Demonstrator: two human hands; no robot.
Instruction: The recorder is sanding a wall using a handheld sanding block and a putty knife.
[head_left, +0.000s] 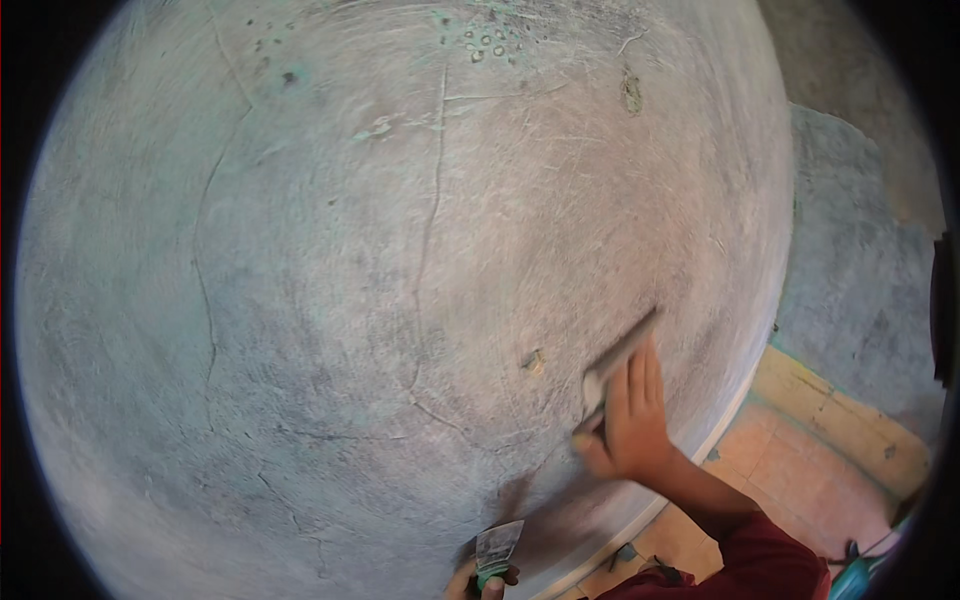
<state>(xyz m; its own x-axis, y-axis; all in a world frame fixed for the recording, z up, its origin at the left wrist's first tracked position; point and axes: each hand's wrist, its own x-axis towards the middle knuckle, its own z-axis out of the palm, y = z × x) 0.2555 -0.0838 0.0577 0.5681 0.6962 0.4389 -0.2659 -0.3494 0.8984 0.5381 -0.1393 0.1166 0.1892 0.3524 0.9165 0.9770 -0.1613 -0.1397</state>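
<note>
A grey plastered wall (360, 247) with long cracks fills most of the view. Against its lower right part, my right hand (636, 427) presses a flat piece that looks like folded sandpaper (626, 345); it is blurred, and the palm covers part of it. A small chipped hole (535, 361) lies just left of that hand. At the bottom edge, my left hand (463, 581) grips a putty knife (499, 546) with a green handle and a dusty metal blade pointing up. Most of the left hand is cut off by the frame.
A pale baseboard (645, 525) runs along the wall's foot. Orange floor tiles (787, 450), a yellowish strip (836, 409) and a grey surface (855, 270) lie to the right. Another chip (631, 91) and a cluster of small pits (487, 46) mark the upper wall. A teal object (851, 577) sits bottom right.
</note>
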